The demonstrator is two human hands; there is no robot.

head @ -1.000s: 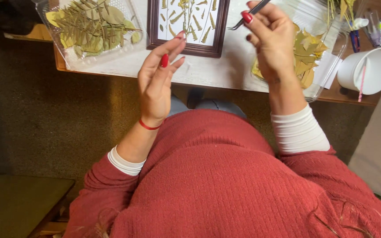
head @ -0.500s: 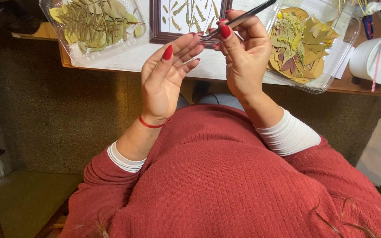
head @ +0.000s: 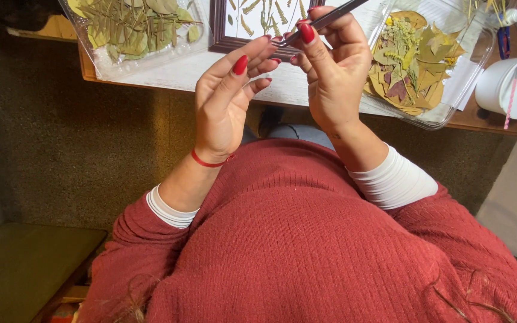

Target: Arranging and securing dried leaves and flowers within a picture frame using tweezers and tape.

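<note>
Left hand [head: 225, 101] raised, fingers loosely curled, right hand [head: 333, 69] fingers pinched

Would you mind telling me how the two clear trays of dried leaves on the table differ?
The left tray holds mostly green, narrow leaves and thin stems; the right tray holds yellow and brown broader leaves, a purplish one and some small yellow blossoms. The left tray lies beyond the left hand, the right tray beside the right hand, which holds tweezers. Both are clear plastic.

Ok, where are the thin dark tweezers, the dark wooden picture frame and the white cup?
Thin dark tweezers [head: 324, 19], head view, middle of the shaft above the right hand's fingers.
Dark wooden picture frame [head: 218, 27], head view, left side rail.
White cup [head: 493, 90], head view, outer wall.
</note>
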